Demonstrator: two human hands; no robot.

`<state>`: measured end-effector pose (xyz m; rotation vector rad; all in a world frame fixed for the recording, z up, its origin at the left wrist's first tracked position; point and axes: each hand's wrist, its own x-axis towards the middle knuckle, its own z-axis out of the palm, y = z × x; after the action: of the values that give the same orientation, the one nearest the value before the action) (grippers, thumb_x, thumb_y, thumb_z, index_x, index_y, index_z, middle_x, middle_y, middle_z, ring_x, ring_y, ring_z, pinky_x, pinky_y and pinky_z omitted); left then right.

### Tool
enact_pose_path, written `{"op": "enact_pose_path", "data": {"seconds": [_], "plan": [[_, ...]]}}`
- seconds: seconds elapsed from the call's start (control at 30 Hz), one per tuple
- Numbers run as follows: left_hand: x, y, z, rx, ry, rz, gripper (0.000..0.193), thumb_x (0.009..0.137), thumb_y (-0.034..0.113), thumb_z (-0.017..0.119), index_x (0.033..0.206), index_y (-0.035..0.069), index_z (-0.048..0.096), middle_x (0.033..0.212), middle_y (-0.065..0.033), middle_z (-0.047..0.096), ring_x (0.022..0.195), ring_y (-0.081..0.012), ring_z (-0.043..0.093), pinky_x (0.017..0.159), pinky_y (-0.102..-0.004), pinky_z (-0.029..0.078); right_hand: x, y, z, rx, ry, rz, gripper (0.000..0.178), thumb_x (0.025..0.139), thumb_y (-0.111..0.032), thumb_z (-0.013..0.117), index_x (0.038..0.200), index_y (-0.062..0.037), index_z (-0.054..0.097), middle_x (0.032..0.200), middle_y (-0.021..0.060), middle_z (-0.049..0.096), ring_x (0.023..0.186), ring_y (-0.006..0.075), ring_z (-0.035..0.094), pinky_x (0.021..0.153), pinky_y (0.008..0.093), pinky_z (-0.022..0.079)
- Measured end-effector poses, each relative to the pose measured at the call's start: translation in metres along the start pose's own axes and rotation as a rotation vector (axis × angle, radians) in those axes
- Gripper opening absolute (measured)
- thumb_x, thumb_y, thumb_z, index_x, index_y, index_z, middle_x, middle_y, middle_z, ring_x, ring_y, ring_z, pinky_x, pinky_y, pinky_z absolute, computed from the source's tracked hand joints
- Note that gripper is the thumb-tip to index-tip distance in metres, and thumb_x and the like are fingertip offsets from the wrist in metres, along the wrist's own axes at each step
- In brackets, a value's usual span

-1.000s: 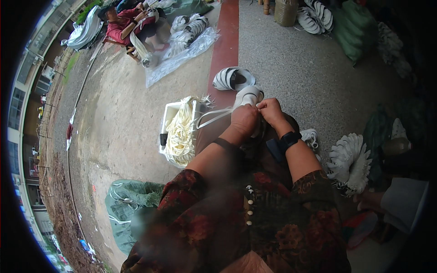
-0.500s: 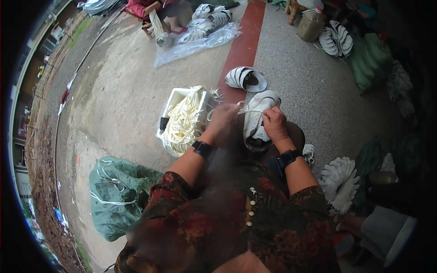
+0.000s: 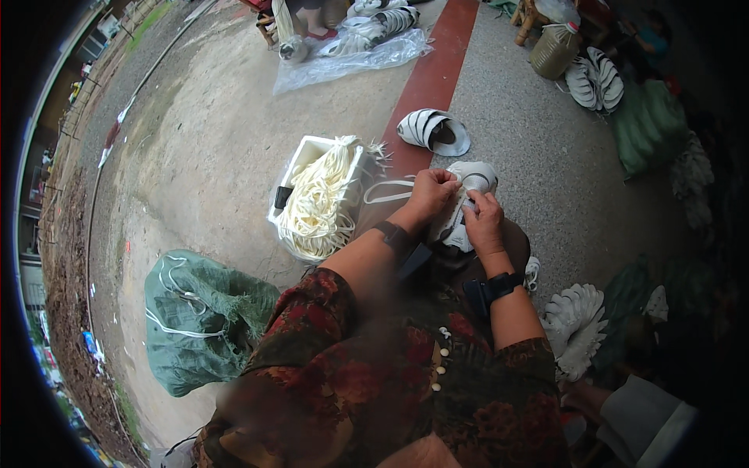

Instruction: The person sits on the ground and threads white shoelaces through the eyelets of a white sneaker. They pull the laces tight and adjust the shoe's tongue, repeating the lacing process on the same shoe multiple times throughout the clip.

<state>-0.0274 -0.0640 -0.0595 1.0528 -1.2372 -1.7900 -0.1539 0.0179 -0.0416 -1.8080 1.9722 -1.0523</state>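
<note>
A white shoe upper (image 3: 477, 175) lies over my lap, its toe pointing away from me. My left hand (image 3: 431, 195) is closed in a pinch on a cream shoelace (image 3: 381, 187), which loops out to the left of the fingers. On the upper's right side, my right hand (image 3: 485, 222) is closed with its fingertips at the eyelet edge. The fingertips of both hands are close together over the lacing area. Part of the upper is hidden behind the hands.
Left of my hands stands a white foam box (image 3: 308, 148) with a heap of cream laces (image 3: 320, 210). Nested shoe uppers (image 3: 421, 129) lie just beyond my lap. A green sack (image 3: 195, 324) sits at my left, another sack (image 3: 644, 129) at far right, near a plastic jug (image 3: 552, 53).
My left hand has moved right, from beside the upper to over its lacing area. The lace now trails in a loop behind it. My right hand has shifted slightly right.
</note>
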Motion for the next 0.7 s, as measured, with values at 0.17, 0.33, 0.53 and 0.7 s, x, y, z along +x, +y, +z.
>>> {"op": "enact_pose_path", "data": {"seconds": [0.17, 0.33, 0.53, 0.7], "plan": [[-0.002, 0.003, 0.0, -0.048, -0.028, -0.008, 0.008, 0.078, -0.002, 0.063, 0.076, 0.001, 0.056, 0.066, -0.0036, 0.059, 0.058, -0.0084, 0.055, 0.053, -0.0214, 0.045, 0.0, -0.004, -0.002, 0.007, -0.017, 0.038, 0.029, 0.067, -0.003, 0.066, 0.095, -0.002, 0.061, 0.08, 0.0163, 0.056, 0.076, 0.0348, 0.056, 0.07, 0.0404, 0.046], [0.004, -0.008, -0.003, 0.246, 0.048, 0.121, 0.01, 0.072, -0.003, 0.064, 0.075, 0.001, 0.056, 0.065, -0.0055, 0.06, 0.057, -0.0119, 0.056, 0.055, -0.0252, 0.047, -0.002, -0.003, 0.002, -0.002, 0.009, 0.001, 0.028, 0.067, -0.003, 0.066, 0.095, -0.0023, 0.061, 0.082, 0.0167, 0.057, 0.078, 0.0353, 0.056, 0.071, 0.0405, 0.046], [0.0, 0.022, 0.016, 0.85, 0.047, 0.329, 0.01, 0.065, 0.009, 0.065, 0.072, 0.003, 0.061, 0.068, -0.0167, 0.061, 0.066, -0.033, 0.062, 0.063, -0.0386, 0.049, -0.003, 0.001, -0.001, 0.01, 0.04, 0.029, 0.025, 0.069, -0.002, 0.062, 0.094, -0.0021, 0.06, 0.082, 0.0173, 0.057, 0.081, 0.0358, 0.055, 0.074, 0.0417, 0.045], [0.012, 0.015, 0.004, 0.916, -0.032, 0.389, 0.014, 0.061, 0.018, 0.065, 0.064, 0.004, 0.065, 0.069, -0.0202, 0.061, 0.065, -0.0362, 0.061, 0.062, -0.0427, 0.048, -0.002, -0.004, 0.005, -0.033, 0.085, -0.029, 0.009, 0.07, -0.001, 0.058, 0.078, -0.0031, 0.054, 0.08, 0.0175, 0.055, 0.079, 0.0376, 0.054, 0.07, 0.0442, 0.044]]}}
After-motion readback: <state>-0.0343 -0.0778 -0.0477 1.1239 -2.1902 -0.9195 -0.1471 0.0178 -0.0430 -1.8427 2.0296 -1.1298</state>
